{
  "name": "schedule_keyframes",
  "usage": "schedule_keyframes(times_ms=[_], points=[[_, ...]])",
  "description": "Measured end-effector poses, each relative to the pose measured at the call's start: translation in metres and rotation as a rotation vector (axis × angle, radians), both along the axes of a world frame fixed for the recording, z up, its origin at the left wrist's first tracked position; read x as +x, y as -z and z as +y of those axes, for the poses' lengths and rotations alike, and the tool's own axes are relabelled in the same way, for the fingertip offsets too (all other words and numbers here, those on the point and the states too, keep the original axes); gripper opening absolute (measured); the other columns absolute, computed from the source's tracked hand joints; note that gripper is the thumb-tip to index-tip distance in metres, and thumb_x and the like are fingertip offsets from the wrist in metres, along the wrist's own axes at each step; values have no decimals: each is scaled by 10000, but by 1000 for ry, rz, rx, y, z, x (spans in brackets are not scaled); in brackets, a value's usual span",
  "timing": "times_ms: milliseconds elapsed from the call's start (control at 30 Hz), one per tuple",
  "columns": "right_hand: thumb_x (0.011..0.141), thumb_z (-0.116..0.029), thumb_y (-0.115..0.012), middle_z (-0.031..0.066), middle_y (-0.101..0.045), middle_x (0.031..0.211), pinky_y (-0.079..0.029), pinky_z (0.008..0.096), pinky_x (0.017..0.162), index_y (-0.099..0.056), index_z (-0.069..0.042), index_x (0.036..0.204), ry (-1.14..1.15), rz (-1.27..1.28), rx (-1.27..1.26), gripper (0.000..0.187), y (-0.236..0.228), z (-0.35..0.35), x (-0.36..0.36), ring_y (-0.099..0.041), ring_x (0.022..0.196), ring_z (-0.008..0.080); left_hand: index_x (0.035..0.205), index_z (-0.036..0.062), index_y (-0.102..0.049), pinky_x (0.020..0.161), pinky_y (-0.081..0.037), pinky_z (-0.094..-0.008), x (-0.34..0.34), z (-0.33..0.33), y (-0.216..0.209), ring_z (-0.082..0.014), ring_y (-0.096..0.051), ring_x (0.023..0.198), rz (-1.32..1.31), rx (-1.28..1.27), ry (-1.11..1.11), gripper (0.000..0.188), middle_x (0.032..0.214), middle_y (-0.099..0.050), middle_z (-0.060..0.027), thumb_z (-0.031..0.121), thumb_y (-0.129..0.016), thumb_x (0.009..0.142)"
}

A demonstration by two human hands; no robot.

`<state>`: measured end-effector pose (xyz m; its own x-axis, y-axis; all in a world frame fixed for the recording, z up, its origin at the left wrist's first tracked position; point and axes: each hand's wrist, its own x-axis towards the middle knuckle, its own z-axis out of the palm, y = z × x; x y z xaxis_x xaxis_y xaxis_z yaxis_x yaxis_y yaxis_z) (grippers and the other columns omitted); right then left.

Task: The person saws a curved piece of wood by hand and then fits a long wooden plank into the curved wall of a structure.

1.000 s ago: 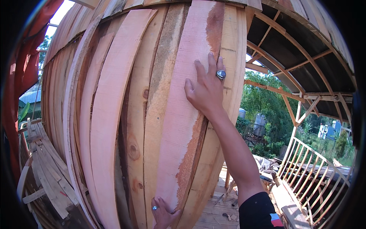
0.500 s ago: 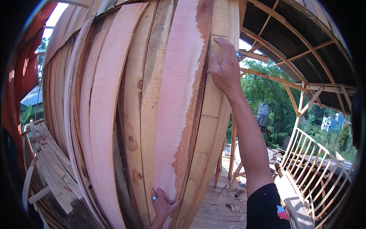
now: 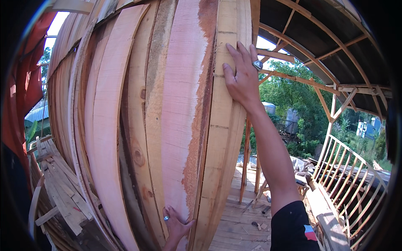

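A long pink plank (image 3: 180,92) with a rough, reddish-brown right edge stands upright among other boards. Low on its face rests my left hand (image 3: 177,228), thumb stretched toward the rough edge and the fingers apart, with a ring on one. My right arm reaches up, and my right hand (image 3: 243,81) lies spread on a pale yellow board (image 3: 217,142) directly right of the pink plank. This board has dark cross marks along its length. A ring with a large stone shows on my right hand. Neither hand is wrapped around anything.
More upright boards (image 3: 111,96) lean to the left, some curved. Scrap lumber (image 3: 63,188) is heaped at lower left beside a red cloth (image 3: 25,75). On the right are a plank floor (image 3: 238,226) with wood bits, a slatted railing (image 3: 343,175) and a curved dark roof (image 3: 331,42).
The view has shifted, so the boards appear farther left. My right hand has moved from beside the pink plank's edge onto the pale board, its fingers more spread. My left hand stays low on the plank.
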<state>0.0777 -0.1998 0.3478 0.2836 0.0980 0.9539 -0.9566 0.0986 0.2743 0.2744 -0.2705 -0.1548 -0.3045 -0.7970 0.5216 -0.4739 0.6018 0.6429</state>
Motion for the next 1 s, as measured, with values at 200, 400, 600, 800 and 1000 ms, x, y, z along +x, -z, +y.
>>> schedule_keyframes(times_ms=[200,400,600,800,1000], points=[[866,-140,-516,189,-418,1418,-289,493,1102,-529,-103,1308,-1,35,-13,444,-2,-1,-8,-240,1370,468,1438,-119,-69,1101,-228,-533,-3,3,-3,-523,-179,1340,15,-36,7,1311,1407,-155,-419,475,-856,574],[864,-26,-413,168,-403,1448,-237,428,1151,-420,-29,1380,-162,-24,-22,516,-3,-4,-21,-251,1405,374,1418,-124,-112,1070,-269,-528,-17,23,4,-517,-222,1304,7,-146,66,1265,1376,-188,-410,474,-855,587],[785,55,-408,182,-454,1395,-220,456,1144,-464,-5,1342,-168,79,-56,562,-1,0,-8,-312,1365,380,1410,-126,-134,1060,-279,-521,-16,25,1,-509,-236,1291,14,-140,14,1262,1372,-188,-405,479,-862,575],[830,-38,-438,133,-491,1392,-129,532,1142,-502,-26,1330,28,109,-14,505,-6,0,2,-335,1366,349,1416,-132,-129,1076,-273,-508,-10,16,1,-503,-258,1285,12,-146,-10,1275,1371,-206,-397,470,-868,568],[893,-274,-499,158,-455,1398,-97,576,1134,-446,14,1341,189,61,-8,535,-8,-23,39,-322,1370,331,1409,-132,-165,1066,-277,-523,-1,-1,-3,-522,-273,1274,-7,-136,-53,1275,1355,-238,-416,506,-866,558]])
